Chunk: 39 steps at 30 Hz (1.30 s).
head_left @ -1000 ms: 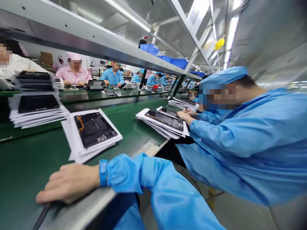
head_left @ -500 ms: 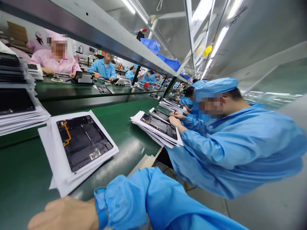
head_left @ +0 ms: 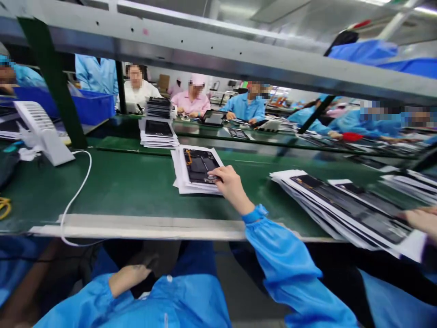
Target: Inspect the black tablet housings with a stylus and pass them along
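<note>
On the green bench, a black tablet housing point(head_left: 198, 169) with an orange flex cable lies on a stack of white paper sheets point(head_left: 180, 180). My right hand point(head_left: 230, 184) reaches over from the right, its fingers drawn together at the housing's lower right corner. Whatever sits between the fingertips, if anything, is too small to make out. Down at my lap, below the bench edge, rests my left hand point(head_left: 131, 277); its fingers are dim and blurred.
Behind the housing stands a pile of papers with dark panels point(head_left: 159, 132). A white fan point(head_left: 43, 132) and its cable point(head_left: 77, 196) are at left. At right, a co-worker's hand point(head_left: 423, 221) touches another stack of housings point(head_left: 341, 205). A grey shelf beam point(head_left: 205, 50) crosses overhead.
My view has swung left from the co-worker to face the bench. My right hand, earlier low in the foreground, is now at the housing's corner. My left hand has come into view.
</note>
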{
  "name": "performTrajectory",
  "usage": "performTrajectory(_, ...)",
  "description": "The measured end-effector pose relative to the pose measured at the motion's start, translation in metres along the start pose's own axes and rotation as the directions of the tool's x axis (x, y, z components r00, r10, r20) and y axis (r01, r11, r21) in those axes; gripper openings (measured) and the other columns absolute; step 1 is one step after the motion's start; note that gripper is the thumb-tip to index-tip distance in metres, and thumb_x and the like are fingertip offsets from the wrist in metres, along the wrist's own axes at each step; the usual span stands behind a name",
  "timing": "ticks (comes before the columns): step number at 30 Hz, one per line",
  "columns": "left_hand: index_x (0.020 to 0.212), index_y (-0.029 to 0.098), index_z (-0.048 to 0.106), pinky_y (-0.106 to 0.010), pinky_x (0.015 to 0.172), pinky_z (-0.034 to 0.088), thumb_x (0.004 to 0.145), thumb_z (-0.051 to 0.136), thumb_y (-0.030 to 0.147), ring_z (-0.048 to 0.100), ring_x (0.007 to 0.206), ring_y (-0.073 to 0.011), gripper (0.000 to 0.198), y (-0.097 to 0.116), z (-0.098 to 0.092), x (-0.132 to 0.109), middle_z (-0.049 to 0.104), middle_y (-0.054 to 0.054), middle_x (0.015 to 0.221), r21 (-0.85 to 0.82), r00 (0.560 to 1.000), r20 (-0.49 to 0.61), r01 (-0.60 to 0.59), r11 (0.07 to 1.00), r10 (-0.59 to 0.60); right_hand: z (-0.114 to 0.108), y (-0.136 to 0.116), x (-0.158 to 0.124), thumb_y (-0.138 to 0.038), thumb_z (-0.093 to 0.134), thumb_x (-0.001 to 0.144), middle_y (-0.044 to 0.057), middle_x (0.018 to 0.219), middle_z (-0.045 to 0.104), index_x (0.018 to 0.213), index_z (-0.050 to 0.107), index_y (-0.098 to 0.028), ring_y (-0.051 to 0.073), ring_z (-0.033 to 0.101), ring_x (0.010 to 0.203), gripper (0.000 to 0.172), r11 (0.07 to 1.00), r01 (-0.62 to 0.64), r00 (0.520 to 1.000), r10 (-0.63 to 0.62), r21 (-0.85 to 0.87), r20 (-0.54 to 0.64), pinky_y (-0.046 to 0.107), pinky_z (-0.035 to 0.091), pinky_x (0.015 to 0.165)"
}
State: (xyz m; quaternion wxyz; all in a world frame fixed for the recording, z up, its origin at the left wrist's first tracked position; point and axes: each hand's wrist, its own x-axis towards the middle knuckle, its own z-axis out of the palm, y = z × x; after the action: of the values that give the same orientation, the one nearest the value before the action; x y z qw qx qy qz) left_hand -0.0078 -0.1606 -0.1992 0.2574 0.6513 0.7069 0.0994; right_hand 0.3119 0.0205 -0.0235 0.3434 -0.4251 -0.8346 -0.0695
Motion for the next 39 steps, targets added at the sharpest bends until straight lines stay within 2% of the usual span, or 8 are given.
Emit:
performTrajectory(3, 0.106, 0.021, 0.073, -0.029, 0.096, 0.055, 0.096, 0.065, 0.033, 0.071, 0.101, -0.0164, 0.018, -0.020, 0.004, -0.020, 0.075, -0.003, 0.106, -0.083, 0.971, 0.137, -0.187, 0.979, 0.197, 0.006, 0.000, 0.007, -0.038, 0.061, 0.098, 0.004, 0.105, 0.068, 0.103, 0.067, -0.018, 0.018, 0.065, 0.095, 0.021, 0.996, 0.087, 0.985, -0.083, -0.025, 0.148, 0.039, 0.055, 0.087)
performTrajectory(8, 0.128, 0.033, 0.065, -0.031, 0.109, 0.047, 0.104, 0.045, 0.036, 0.064, 0.120, -0.0175, 0.032, -0.026, -0.003, -0.046, 0.070, 0.002, 0.128, -0.155, 0.933, 0.173, -0.291, 0.944, 0.316, 0.020, -0.011, 0.019, -0.036, 0.062, 0.098, 0.006, 0.112, 0.068, 0.111, 0.066, -0.017, 0.019, 0.066, 0.098, 0.023, 0.981, 0.179, 0.941, -0.149, -0.073, 0.304, 0.040, 0.057, 0.087)
performTrajectory(17, 0.131, 0.029, 0.063, -0.035, 0.108, 0.045, 0.105, 0.040, 0.046, 0.062, 0.121, -0.0237, 0.039, 0.037, -0.049, -0.038, 0.067, -0.004, 0.131, -0.317, 0.764, 0.240, -0.522, 0.792, 0.599, 0.025, -0.015, 0.023, -0.037, 0.062, 0.098, 0.007, 0.117, 0.066, 0.116, 0.064, -0.017, 0.020, 0.066, 0.101, 0.027, 0.977, 0.160, 0.945, -0.112, -0.137, 0.309, 0.041, 0.057, 0.088)
performTrajectory(22, 0.132, 0.035, 0.062, -0.031, 0.109, 0.045, 0.105, 0.038, 0.052, 0.062, 0.119, -0.0213, 0.040, 0.041, -0.061, -0.046, 0.068, -0.001, 0.130, -0.375, 0.732, 0.181, -0.566, 0.734, 0.657, 0.032, -0.021, 0.028, -0.037, 0.062, 0.098, 0.006, 0.112, 0.067, 0.113, 0.065, -0.016, 0.019, 0.066, 0.097, 0.025, 0.977, 0.153, 0.944, -0.100, -0.148, 0.313, 0.040, 0.057, 0.085)
performTrajectory(30, 0.129, 0.030, 0.067, -0.027, 0.102, 0.047, 0.105, 0.049, 0.036, 0.067, 0.111, -0.0189, 0.031, 0.064, -0.173, -0.049, 0.072, -0.001, 0.121, -0.397, 0.582, 0.318, -0.635, 0.662, 0.749, 0.028, -0.016, 0.033, -0.034, 0.061, 0.098, 0.002, 0.094, 0.064, 0.095, 0.064, -0.016, 0.017, 0.062, 0.089, 0.018, 0.982, 0.181, 0.919, -0.148, -0.058, 0.364, 0.036, 0.053, 0.082)
performTrajectory(34, 0.113, 0.021, 0.072, -0.025, 0.086, 0.052, 0.102, 0.053, 0.034, 0.071, 0.092, -0.0165, 0.026, 0.090, -0.214, 0.008, 0.076, -0.004, 0.102, -0.472, 0.662, 0.202, -0.580, 0.664, 0.722, 0.030, -0.015, 0.036, -0.019, 0.056, 0.095, 0.001, 0.085, 0.060, 0.087, 0.060, -0.018, 0.017, 0.057, 0.081, 0.009, 0.986, 0.166, 0.933, -0.155, -0.005, 0.326, 0.032, 0.047, 0.075)
performTrajectory(36, 0.106, 0.014, 0.071, -0.024, 0.068, 0.053, 0.093, 0.066, 0.040, 0.069, 0.073, -0.0157, 0.030, 0.103, -0.215, 0.052, 0.075, -0.007, 0.087, -0.656, 0.803, 0.159, -0.349, 0.670, 0.574, 0.025, -0.017, 0.036, -0.008, 0.051, 0.089, 0.004, 0.085, 0.060, 0.085, 0.057, -0.019, 0.019, 0.054, 0.080, 0.014, 0.989, 0.149, 0.953, -0.141, -0.007, 0.268, 0.033, 0.044, 0.073)
performTrajectory(39, 0.117, 0.010, 0.063, -0.029, 0.069, 0.057, 0.093, 0.063, 0.052, 0.070, 0.073, -0.0168, 0.048, 0.130, -0.206, 0.116, 0.074, -0.014, 0.099, -0.754, 0.840, 0.175, -0.221, 0.619, 0.514, 0.012, -0.022, 0.036, -0.004, 0.044, 0.085, 0.008, 0.088, 0.059, 0.087, 0.053, -0.021, 0.023, 0.051, 0.083, 0.019, 0.993, 0.120, 0.980, -0.118, -0.005, 0.160, 0.036, 0.042, 0.074)
